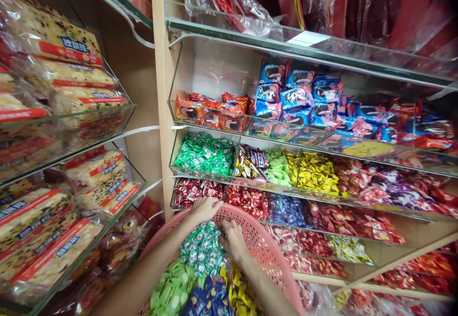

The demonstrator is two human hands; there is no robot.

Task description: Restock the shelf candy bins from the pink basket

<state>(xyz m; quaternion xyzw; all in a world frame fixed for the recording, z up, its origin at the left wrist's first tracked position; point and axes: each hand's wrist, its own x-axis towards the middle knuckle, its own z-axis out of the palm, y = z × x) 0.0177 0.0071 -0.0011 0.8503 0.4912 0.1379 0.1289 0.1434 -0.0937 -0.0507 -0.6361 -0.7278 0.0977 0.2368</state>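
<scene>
A pink perforated basket [266, 247] holds wrapped candies in groups: teal-green ones [203, 249], light green ones [171, 285], dark blue ones [211, 299] and yellow ones [239, 292]. My left hand [205, 207] is at the basket's far rim, in front of the red candies [196, 189] on the shelf; its fingers are bent, and whether they hold anything is not clear. Inside the basket, at the right edge of the teal-green pile, is my right hand [233, 237], with curled fingers whose tips are partly hidden.
Glass-fronted shelves ahead hold green candies [203, 153], yellow candies [318, 173] and blue snack packs [296, 96]. Packaged pastries [71, 72] fill angled shelves on the left. A wooden post [162, 91] stands between both shelf units. Glass shelf edges run close beyond the basket.
</scene>
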